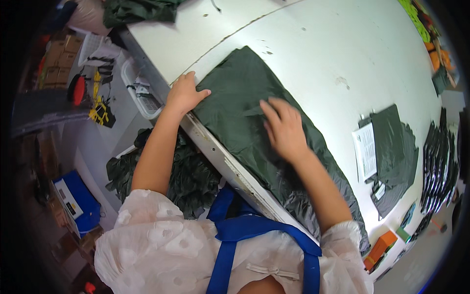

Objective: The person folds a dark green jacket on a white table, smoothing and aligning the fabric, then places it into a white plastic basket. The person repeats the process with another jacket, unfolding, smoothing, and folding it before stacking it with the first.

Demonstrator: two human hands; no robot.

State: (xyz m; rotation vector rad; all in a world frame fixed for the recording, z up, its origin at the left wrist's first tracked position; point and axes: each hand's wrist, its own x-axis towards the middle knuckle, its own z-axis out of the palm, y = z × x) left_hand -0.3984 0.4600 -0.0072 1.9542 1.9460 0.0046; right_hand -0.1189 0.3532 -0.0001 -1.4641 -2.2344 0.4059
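Observation:
A folded sheet of dark green, thin, shiny fabric [235, 93] lies along the near edge of the white table, wrinkled and darker toward its lower right end. My left hand [185, 94] is at its left corner by the table edge, thumb stretched over the fabric and apart from the fingers. Over the middle of the fabric is my right hand [286, 127], slightly blurred, its fingers extended and apart with nothing held. Whether those fingertips touch the cloth I cannot tell.
The white table [323, 54] reaches away. At right lie flat green pieces [391, 142] with a white printed sheet [364, 152], several dark packets [440, 161] and an orange box [380, 251]. Crumpled green fabric [191, 171] hangs below the edge; a white basket [142, 93] stands left.

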